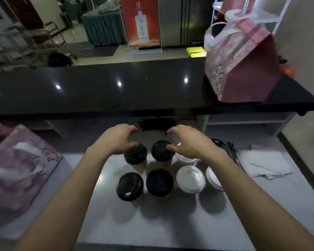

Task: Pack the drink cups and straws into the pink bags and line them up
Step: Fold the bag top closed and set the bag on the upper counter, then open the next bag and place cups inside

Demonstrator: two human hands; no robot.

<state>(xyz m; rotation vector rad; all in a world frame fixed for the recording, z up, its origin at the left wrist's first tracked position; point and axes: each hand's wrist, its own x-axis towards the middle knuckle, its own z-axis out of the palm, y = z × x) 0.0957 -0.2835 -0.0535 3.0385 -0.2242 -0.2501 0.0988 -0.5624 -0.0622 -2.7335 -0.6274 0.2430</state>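
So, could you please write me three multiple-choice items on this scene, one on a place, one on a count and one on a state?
1. Where does the upright pink bag stand?
A. on the black counter, far right
B. on the floor
C. on the cups

2. How many black-lidded cups stand on the white worktop?
A. two
B. four
C. six

3. What are the hands doing?
A. both carry a bag
B. both curve over the two far black-lidded cups
C. both lie flat on the worktop

Answers: 1 A, the bag's base sits on the counter's right end. 2 B, two rows of two. 3 B, the left hand and right hand each curve over a lid; a firm grip cannot be told.
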